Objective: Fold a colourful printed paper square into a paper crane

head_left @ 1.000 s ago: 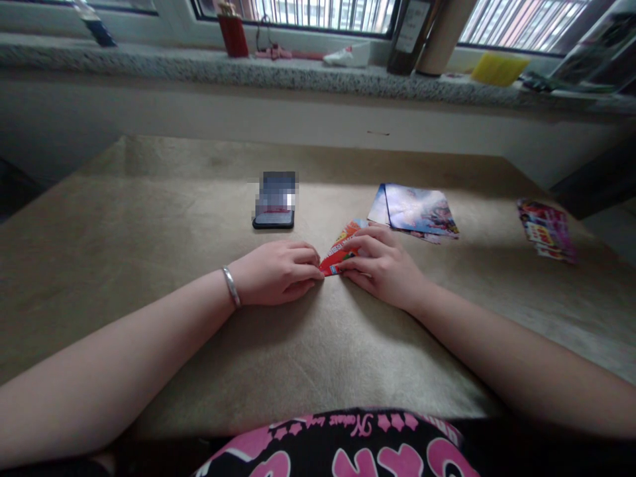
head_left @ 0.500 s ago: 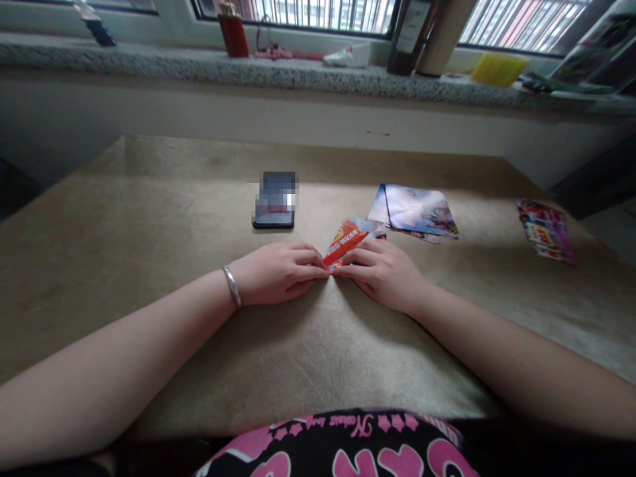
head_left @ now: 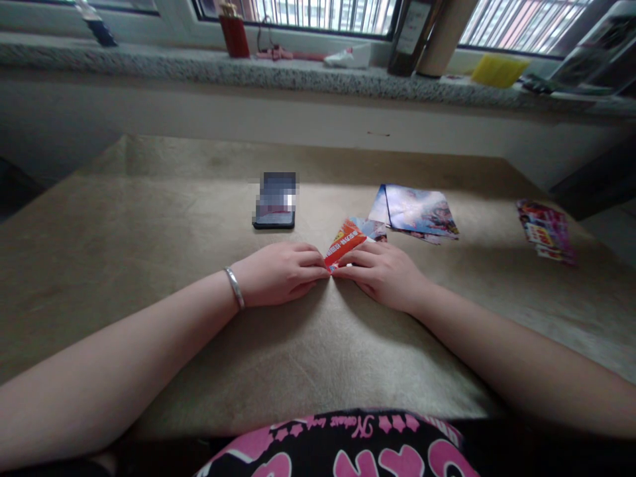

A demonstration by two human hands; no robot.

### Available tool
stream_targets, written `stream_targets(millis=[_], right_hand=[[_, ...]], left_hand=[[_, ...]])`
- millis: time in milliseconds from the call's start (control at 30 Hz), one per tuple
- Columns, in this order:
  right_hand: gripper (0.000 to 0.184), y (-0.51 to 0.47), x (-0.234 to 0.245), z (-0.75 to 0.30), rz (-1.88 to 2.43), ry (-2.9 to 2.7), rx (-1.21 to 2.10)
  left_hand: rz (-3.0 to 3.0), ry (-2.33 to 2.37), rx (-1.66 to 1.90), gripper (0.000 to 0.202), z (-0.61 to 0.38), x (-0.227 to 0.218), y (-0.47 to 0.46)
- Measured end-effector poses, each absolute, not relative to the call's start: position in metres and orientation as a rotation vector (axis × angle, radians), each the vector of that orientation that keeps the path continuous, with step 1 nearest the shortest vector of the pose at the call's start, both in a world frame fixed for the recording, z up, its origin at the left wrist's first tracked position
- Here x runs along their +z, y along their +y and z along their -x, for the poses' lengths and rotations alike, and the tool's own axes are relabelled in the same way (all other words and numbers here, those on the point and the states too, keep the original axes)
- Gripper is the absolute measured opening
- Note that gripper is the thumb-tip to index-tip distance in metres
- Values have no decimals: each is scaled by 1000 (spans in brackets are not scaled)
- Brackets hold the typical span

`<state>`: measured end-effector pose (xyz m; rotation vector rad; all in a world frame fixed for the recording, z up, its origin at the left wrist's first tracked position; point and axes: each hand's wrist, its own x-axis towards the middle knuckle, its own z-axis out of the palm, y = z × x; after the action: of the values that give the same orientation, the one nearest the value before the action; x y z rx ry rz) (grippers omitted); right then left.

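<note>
A small folded piece of colourful printed paper (head_left: 342,244), mostly red and orange with white lettering, lies on the table between my hands. My left hand (head_left: 281,273), a silver bangle at its wrist, pinches the near left corner. The fingers of my right hand (head_left: 385,275) press on the paper's right and near side and cover part of it. Both sets of fingertips almost meet at the near corner. Bluish printed paper shows at its far right edge, close to a stack of glossy printed sheets (head_left: 422,211).
A phone (head_left: 275,202) lies beyond my left hand. Several printed packets (head_left: 545,232) rest at the table's right side. On the stone windowsill (head_left: 173,65) behind stand a red bottle (head_left: 233,32), a dark box (head_left: 412,36) and a yellow object (head_left: 499,69).
The red flap of the paper has shifted slightly under my right fingers, and more of the bluish paper shows behind. Both hands stay almost in place.
</note>
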<state>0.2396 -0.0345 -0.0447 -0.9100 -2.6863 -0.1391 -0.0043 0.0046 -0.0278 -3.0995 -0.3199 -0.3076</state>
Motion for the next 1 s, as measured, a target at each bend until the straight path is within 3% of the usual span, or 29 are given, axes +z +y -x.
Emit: stream_targets(millis=[400,1000], right_hand=[[24,-37,-36,-235,919,-2722,-309],[29,-32,-36,-249,899,-2746,-246]], left_hand=[[3071,-359,-249,27,1,-25,1],[3075,-337,-291,30,4,-27,3]])
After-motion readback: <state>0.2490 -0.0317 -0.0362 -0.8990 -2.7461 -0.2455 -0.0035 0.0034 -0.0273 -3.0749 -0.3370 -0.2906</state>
